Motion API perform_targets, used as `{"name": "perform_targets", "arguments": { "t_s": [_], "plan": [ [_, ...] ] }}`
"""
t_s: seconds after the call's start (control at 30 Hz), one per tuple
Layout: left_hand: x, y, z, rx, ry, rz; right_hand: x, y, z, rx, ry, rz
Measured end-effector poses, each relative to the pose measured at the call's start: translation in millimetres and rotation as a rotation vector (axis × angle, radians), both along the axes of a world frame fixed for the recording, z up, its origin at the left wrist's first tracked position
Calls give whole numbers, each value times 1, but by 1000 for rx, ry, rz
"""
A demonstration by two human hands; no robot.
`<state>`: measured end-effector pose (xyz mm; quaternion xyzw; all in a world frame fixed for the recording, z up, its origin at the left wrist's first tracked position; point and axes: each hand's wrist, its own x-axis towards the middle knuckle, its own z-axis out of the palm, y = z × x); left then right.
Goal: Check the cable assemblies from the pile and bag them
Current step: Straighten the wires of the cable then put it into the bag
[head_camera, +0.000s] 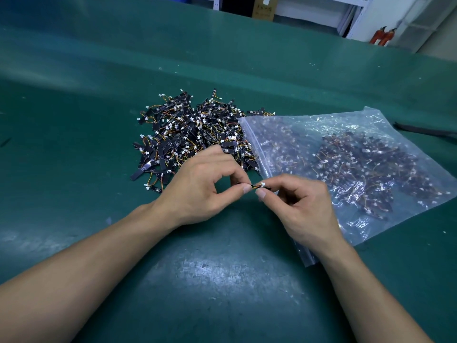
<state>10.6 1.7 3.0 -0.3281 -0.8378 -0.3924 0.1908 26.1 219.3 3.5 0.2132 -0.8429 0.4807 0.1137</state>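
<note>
Green matting (99,149) covers the bench, scuffed pale at six o'clock, with a cardboard box (263,8) and two red extinguishers (383,36) beyond its far edge at one o'clock. At the centre the left hand (197,191) and right hand (304,206) meet, each pinching one end of a single cable assembly (257,186) between thumb and forefinger, the other fingers loosely curled (its white plug sits by the right forefinger). Just past the left hand, at twelve o'clock, lies the pile (193,134) of black strips and orange wires. At three o'clock a clear zip bag (371,154) lies flat, holding many assemblies, its mouth edge touching the pile and passing under the right wrist.
</note>
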Motion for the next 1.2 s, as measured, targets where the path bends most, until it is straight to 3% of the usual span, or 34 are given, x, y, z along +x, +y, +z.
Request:
{"name": "perform_targets", "arguments": {
  "t_s": [0.47,1.2],
  "plan": [
    [2,2,3,-12,-15,7,-1,-1,-2,80,130,41],
    [-2,-4,1,-70,-12,9,1,-1,-2,72,96,-35]
  ]
}}
